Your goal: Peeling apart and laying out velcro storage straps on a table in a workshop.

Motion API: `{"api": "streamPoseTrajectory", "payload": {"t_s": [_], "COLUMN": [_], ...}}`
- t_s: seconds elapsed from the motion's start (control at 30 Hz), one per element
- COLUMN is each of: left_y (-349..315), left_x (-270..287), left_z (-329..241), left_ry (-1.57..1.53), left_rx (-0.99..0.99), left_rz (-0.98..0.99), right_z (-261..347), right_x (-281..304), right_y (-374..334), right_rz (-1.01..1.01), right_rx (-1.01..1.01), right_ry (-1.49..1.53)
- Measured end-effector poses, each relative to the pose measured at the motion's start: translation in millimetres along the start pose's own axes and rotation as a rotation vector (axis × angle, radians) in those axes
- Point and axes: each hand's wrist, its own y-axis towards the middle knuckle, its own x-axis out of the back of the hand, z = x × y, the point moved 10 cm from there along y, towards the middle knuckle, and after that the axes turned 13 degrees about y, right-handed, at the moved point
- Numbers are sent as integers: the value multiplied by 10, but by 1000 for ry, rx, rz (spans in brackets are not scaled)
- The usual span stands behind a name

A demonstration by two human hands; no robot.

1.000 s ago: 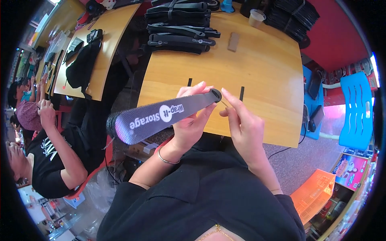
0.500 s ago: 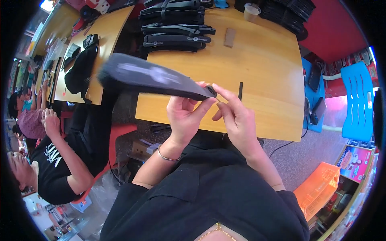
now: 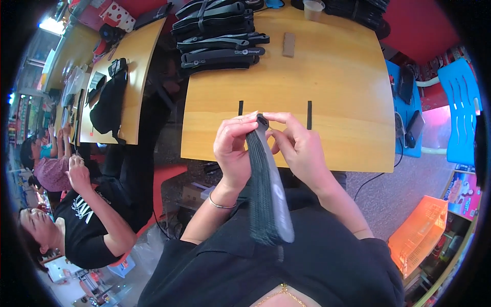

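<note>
A thick bundle of black straps (image 3: 263, 189) with a grey printed face hangs down in front of my chest, its lower end blurred. My left hand (image 3: 231, 153) is closed around the upper end of the bundle, fingers on its left side. At that same end, my right hand (image 3: 303, 153) pinches something thin between thumb and index finger, too small to make out. A dark opening or loop shows at the bundle's top, between the fingertips of both hands. Two short black strips (image 3: 309, 115) lie on the wooden table (image 3: 342, 77) beyond my hands.
Similar strap bundles (image 3: 220, 53) are stacked at the table's back left. A brown block (image 3: 289, 44) and a clear cup (image 3: 313, 10) stand toward the back. An orange crate (image 3: 417, 235) is at the right. A co-worker (image 3: 87, 220) sits at the left beside another table (image 3: 134, 97).
The strap bundle has swung from pointing left to hanging down toward me. Both hands stay together at its end, the right still pinching. The left black strip on the table has come into sight.
</note>
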Motion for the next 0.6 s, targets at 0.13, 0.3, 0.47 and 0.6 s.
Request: {"api": "streamPoseTrajectory", "payload": {"t_s": [0.13,0.3,0.47,0.6], "left_y": [-25,2,-71,-91], "left_x": [26,-7,-78,-120], "left_z": [54,88,313,370], "left_ry": [-36,-44,-431,-562], "left_rx": [66,57,385,462], "left_rz": [-18,73,78,-47], "right_z": [-58,-53,31,25], "right_x": [-16,-5,-41,-3], "right_y": [-23,-11,7,38], "right_rz": [36,37,28,2], "right_rx": [-52,-45,90,154], "right_ry": [79,224,236,115]}}
